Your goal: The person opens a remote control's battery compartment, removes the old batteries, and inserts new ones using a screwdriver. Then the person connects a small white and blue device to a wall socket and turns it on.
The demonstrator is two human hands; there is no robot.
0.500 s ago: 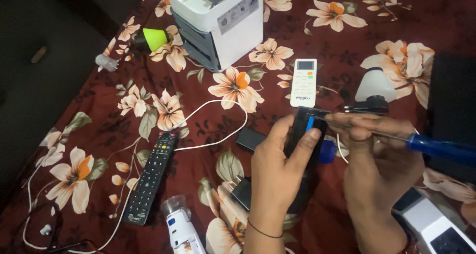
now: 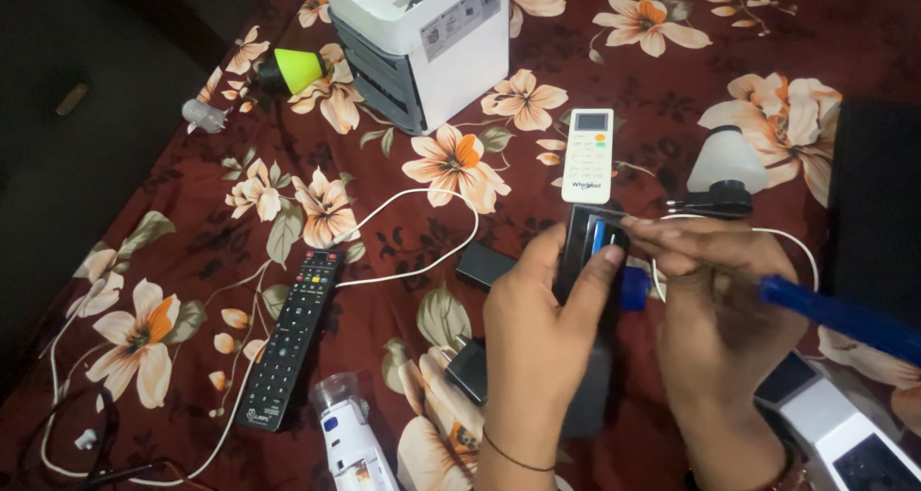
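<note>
My left hand (image 2: 535,342) grips a black remote (image 2: 579,251) upright, thumb against its side. Its back compartment is uncovered and a blue battery (image 2: 599,235) shows inside. My right hand (image 2: 721,309) has its fingertips at the top of that compartment, touching the battery end, while a blue-handled tool (image 2: 844,318) lies tucked in the same hand and sticks out to the right. Behind the remote a small blue piece (image 2: 633,288) peeks out between the hands.
On the floral cloth (image 2: 672,59) lie a white remote (image 2: 587,155), a long black remote (image 2: 291,336), a white cable (image 2: 427,261), black adapters (image 2: 484,263), a white boxy appliance (image 2: 432,31), a green-capped bulb (image 2: 293,69), a white bulb (image 2: 726,163) and white devices (image 2: 844,433).
The hands stay on the black remote almost unmoved. The blue tool handle has dipped slightly lower on the right.
</note>
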